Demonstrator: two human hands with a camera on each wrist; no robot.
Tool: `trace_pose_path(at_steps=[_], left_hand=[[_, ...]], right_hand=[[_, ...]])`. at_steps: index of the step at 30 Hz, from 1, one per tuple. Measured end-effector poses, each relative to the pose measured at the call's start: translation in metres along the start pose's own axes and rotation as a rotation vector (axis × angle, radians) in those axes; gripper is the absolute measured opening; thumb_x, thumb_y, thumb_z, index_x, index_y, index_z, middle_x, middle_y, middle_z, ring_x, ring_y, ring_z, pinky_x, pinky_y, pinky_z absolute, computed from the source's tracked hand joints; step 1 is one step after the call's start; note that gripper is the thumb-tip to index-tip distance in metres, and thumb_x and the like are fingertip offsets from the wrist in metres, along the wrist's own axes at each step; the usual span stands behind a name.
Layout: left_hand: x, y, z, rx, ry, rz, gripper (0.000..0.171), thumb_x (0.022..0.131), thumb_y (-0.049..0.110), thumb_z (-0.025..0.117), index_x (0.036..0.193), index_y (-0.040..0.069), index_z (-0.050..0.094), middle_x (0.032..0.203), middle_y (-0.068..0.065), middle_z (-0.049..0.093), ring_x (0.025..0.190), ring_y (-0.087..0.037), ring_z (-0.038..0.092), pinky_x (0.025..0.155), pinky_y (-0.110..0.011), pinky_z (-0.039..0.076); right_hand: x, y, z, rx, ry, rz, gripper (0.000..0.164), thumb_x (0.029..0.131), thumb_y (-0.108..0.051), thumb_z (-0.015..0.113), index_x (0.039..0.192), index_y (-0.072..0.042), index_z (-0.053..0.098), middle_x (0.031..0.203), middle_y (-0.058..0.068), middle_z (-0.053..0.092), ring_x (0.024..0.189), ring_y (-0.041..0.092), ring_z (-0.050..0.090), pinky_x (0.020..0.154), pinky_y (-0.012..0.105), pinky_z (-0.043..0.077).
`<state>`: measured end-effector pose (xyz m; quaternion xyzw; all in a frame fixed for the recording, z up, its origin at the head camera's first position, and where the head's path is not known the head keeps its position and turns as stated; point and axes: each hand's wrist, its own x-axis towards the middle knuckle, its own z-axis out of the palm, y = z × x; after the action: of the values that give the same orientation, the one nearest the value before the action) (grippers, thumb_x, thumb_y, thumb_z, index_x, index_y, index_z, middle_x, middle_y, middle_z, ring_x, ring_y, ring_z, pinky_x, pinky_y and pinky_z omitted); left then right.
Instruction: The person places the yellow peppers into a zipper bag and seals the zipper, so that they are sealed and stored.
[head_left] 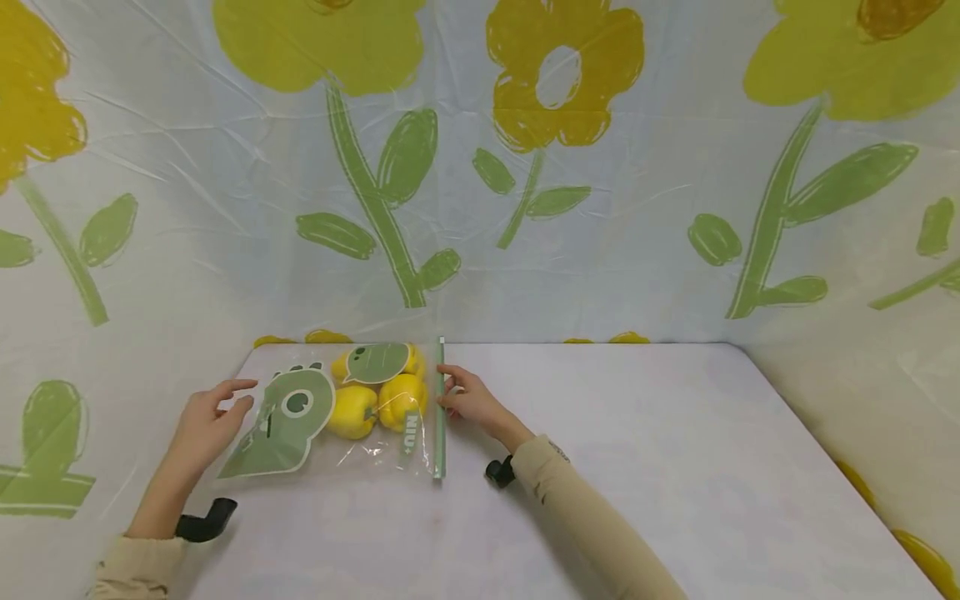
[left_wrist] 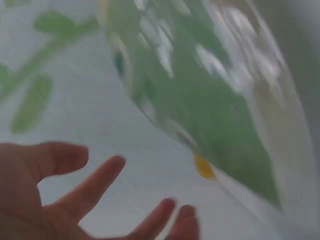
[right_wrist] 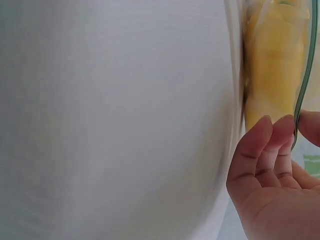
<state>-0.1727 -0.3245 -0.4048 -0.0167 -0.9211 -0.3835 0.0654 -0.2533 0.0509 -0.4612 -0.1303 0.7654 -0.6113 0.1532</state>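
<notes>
A clear zip bag (head_left: pixel 281 433) printed with a green cartoon figure lies on the table, holding yellow bell peppers (head_left: pixel 352 412). Its green zip strip (head_left: pixel 440 442) runs along the right side. My right hand (head_left: pixel 480 402) pinches this strip between thumb and fingers; the right wrist view shows the grip on the strip's edge (right_wrist: pixel 309 65), with yellow (right_wrist: pixel 275 65) showing through the plastic. At the bag's other end, my left hand (head_left: pixel 208 423) has its fingers spread. In the left wrist view these fingers (left_wrist: pixel 95 187) hold nothing and stand apart from the green-printed plastic (left_wrist: pixel 200 110).
The white table (head_left: pixel 637 450) extends to the right of the bag. Behind and at both sides hangs a white cloth (head_left: pixel 600 275) with yellow flowers and green leaves. A black wrist-worn piece (head_left: pixel 206 521) sits by the left wrist, another (head_left: pixel 498 472) by the right.
</notes>
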Motion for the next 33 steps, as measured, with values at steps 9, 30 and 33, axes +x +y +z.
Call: trace_pose_path(at_steps=[9, 30, 33], left_hand=[[0.010, -0.057, -0.003, -0.199, -0.338, -0.195, 0.055, 0.102, 0.027, 0.052, 0.143, -0.007, 0.039, 0.110, -0.017, 0.065, 0.083, -0.016, 0.063, 0.069, -0.034, 0.052], [0.030, 0.008, 0.108, -0.534, -0.544, -0.114, 0.038, 0.097, 0.018, 0.063, 0.124, 0.002, 0.042, 0.077, -0.001, 0.058, 0.066, -0.013, 0.054, 0.060, -0.027, 0.049], [0.036, 0.024, 0.129, -0.569, -0.551, -0.083, 0.033, 0.096, 0.015, 0.064, 0.118, 0.001, 0.044, 0.076, -0.001, 0.059, 0.066, -0.013, 0.054, 0.061, -0.028, 0.050]], right_hand=[[-0.003, 0.003, -0.008, -0.031, 0.051, -0.025, 0.060, 0.089, 0.003, 0.061, 0.146, 0.000, 0.043, 0.092, 0.007, 0.052, 0.066, 0.016, 0.049, 0.061, 0.027, 0.043], [-0.061, 0.044, -0.145, 0.028, -0.064, 0.009, 0.055, 0.091, 0.002, 0.060, 0.145, -0.004, 0.047, 0.100, 0.011, 0.053, 0.069, 0.019, 0.047, 0.066, 0.029, 0.043], [-0.073, 0.049, -0.167, 0.025, -0.050, 0.004, 0.055, 0.092, 0.003, 0.060, 0.145, -0.001, 0.046, 0.099, 0.012, 0.053, 0.069, 0.018, 0.047, 0.066, 0.028, 0.042]])
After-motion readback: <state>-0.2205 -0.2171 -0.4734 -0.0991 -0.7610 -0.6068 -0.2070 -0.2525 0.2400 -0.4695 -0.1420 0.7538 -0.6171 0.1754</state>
